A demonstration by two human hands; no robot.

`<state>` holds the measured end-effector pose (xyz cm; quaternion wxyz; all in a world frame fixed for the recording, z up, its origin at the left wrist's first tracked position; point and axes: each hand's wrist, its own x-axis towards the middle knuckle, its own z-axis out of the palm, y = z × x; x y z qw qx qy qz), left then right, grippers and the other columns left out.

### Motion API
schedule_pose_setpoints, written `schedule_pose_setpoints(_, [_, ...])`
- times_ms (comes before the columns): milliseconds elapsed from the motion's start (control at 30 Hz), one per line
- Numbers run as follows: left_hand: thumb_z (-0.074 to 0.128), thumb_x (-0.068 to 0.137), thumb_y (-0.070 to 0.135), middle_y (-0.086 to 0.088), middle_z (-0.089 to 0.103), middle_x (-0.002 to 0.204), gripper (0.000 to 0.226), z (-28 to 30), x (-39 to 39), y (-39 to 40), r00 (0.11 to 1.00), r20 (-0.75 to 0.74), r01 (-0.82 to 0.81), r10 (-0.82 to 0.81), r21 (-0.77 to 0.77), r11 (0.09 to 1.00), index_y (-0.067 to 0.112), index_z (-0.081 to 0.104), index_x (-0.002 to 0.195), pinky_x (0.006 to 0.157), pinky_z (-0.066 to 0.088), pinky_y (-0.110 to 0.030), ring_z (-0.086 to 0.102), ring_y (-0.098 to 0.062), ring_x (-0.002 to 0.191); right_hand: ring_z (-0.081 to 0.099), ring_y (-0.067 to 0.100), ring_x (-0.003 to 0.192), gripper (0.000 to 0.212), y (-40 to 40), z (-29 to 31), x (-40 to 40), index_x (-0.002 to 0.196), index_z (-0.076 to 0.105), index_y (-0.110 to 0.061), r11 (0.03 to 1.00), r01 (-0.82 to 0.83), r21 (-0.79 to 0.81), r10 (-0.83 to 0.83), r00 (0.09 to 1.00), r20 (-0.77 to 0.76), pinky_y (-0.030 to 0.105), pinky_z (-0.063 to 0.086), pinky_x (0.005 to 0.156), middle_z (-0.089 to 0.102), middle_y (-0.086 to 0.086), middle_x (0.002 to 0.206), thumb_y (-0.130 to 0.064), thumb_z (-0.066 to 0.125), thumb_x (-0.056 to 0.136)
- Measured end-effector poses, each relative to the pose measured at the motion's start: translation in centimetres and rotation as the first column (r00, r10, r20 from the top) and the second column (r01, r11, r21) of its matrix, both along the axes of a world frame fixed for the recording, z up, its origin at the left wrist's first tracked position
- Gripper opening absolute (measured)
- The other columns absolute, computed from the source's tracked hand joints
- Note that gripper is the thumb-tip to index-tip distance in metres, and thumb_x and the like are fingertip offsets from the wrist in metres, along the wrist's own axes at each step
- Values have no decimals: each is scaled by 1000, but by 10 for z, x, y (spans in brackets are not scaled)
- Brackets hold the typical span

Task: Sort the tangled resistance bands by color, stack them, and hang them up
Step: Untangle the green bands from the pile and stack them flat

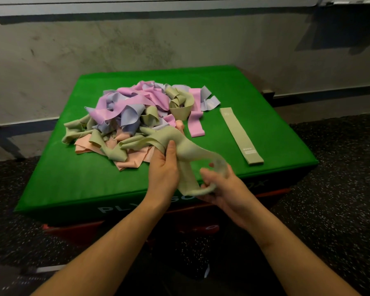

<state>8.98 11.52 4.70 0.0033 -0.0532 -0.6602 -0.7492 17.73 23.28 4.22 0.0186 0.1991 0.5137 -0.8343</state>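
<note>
Up front, white letters "PLY" and "SO" show on the side of the green box (77, 178), partly hidden by the arms. On it, at 12 o'clock, lies the tangled pile (135, 116) of pink, lilac, peach and sage bands. A flat sage band (241, 135) at 2 o'clock bears small unreadable print. Both the left hand (163, 167) and right hand (220, 184) grip one twisted sage band (186, 150).
</note>
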Motion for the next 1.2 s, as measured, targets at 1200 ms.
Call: schedule_pose_setpoints(1200, [45,60,-2,-11,51,114,60,6,-81,32,808,440,181,-393,450,875,8,44,119,87,46,-33,60,-20,83,64,25,90,13,70,-7,8,95,66,-20,838,-35,545,119,986,-120,33,52,74,69,6,101,-11,58,94])
